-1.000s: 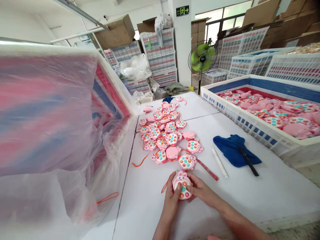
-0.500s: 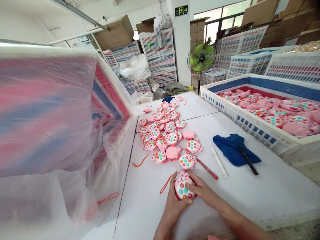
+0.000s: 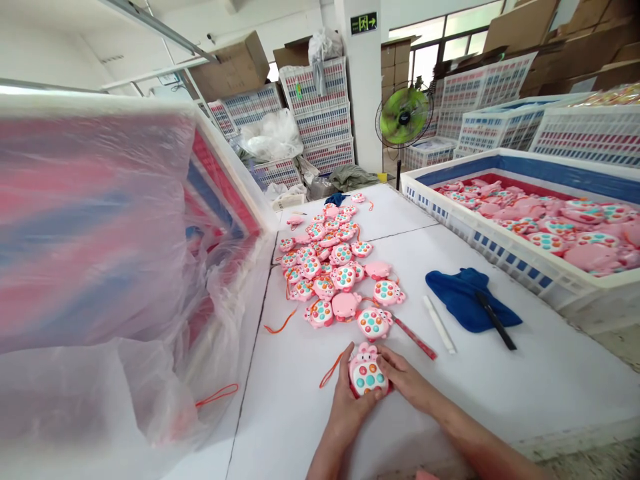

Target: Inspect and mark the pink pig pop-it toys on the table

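Pink pig-shaped toy [image 3: 367,375], gripped between left hand [image 3: 347,407] and right hand [image 3: 405,380], green exit sign [image 3: 363,23] far behind

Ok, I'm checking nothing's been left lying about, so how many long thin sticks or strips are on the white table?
3: a black stick lying across the blue cloth, a white stick beside that cloth, and a red strip touching a pink button toy. Others may be hidden under the toys.

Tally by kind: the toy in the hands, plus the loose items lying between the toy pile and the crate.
Pink button toy: 1
Blue cloth: 1
Black stick: 1
White stick: 1
Red strip: 1
Total: 5
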Tool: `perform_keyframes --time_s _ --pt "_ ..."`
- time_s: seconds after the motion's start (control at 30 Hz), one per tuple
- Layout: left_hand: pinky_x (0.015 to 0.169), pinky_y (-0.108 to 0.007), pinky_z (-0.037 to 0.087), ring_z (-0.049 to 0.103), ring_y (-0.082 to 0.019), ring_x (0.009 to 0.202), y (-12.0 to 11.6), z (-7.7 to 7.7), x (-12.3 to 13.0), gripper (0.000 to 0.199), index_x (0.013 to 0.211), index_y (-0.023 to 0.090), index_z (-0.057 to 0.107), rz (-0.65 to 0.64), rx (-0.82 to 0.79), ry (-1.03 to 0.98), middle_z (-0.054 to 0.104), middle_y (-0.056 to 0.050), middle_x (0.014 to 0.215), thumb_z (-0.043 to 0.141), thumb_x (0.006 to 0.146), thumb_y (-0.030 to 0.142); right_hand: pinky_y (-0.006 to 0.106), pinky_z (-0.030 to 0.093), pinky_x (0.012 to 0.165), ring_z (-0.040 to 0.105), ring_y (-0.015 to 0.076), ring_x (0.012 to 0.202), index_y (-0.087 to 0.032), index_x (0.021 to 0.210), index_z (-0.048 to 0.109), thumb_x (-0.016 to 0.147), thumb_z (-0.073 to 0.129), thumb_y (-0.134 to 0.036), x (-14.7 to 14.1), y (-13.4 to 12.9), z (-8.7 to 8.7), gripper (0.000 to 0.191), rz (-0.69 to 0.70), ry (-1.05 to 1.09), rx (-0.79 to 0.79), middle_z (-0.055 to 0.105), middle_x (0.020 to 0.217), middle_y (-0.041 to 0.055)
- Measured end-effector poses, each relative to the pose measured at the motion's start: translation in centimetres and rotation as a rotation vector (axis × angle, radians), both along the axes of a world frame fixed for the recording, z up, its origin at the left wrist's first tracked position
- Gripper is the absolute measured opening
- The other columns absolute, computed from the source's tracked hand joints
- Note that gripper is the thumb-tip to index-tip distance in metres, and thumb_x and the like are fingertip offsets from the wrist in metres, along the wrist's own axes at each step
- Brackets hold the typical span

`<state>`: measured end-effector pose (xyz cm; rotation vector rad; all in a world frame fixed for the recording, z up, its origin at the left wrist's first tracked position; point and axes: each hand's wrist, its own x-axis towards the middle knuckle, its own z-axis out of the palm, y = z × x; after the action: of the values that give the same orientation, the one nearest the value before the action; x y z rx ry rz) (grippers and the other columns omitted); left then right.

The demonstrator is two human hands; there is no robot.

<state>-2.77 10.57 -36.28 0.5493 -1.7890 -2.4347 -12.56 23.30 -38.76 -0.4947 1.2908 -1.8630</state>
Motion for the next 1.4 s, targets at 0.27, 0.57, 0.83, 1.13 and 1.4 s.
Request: perform_keyframes --time_s 0.27,0.57,0.83,1.13,1.4 --pt "0.091 -0.036 0.051 0.063 -0.024 0.103 -0.1 -0.4 -0.3 0.092 0.142 0.025 0.027 0.023 -0.181 -0.043 0.06 -0.009 0.124 0.077 0.065 0.024 0.043 0.048 0.094 0.059 0.0267 0.113 -0.021 0.127 0.057 0.088 0.053 -0.056 0.1 -0.3 -1.5 0.053 0.024 -0.191 -0.112 0.06 0.128 0.0118" --pt "0.111 -0.04 0.033 0.041 -0.028 0.132 -0.6 -1.1 0.1 0.067 0.142 0.022 0.034 0.06 -0.252 -0.012 0.041 -0.011 0.147 0.056 0.086 0.05 0.042 0.055 0.08 0.063 0.0269 0.105 -0.025 0.134 0.049 0.09 0.047 -0.058 0.0 0.1 -1.1 0.055 0.06 -0.16 -0.059 0.058 0.131 0.0112" --pt "0.112 -0.039 0.03 0.037 -0.027 0.135 -1.3 -1.5 0.3 0.061 0.144 0.023 0.033 0.005 -0.24 -0.006 0.041 -0.009 0.147 0.049 0.091 0.049 0.035 0.057 0.072 0.063 0.0259 0.102 -0.026 0.14 0.04 0.083 0.066 -0.045 0.3 0.1 -1.1 0.065 0.081 0.043 -0.058 0.059 0.126 0.0095" --pt "0.113 -0.042 0.029 0.038 -0.027 0.134 -1.2 -1.8 0.4 0.053 0.139 0.023 0.04 0.017 -0.297 0.046 0.041 -0.01 0.146 0.043 0.093 0.05 0.038 0.058 0.074 0.064 0.0267 0.101 -0.026 0.141 0.039 0.086 0.061 -0.047 0.3 0.0 -1.0 0.063 0.079 0.055 -0.014 0.058 0.127 0.0097" --pt "0.098 -0.043 0.046 0.055 -0.031 0.116 -0.3 -2.0 0.2 0.106 0.146 0.025 0.022 -0.015 -0.09 0.046 0.05 -0.014 0.137 0.082 0.062 0.045 0.041 0.045 0.101 0.056 0.0259 0.117 -0.02 0.134 0.05 0.089 0.052 -0.055 -0.1 0.3 -1.0 0.057 -0.037 0.046 0.073 0.059 0.129 0.0103"
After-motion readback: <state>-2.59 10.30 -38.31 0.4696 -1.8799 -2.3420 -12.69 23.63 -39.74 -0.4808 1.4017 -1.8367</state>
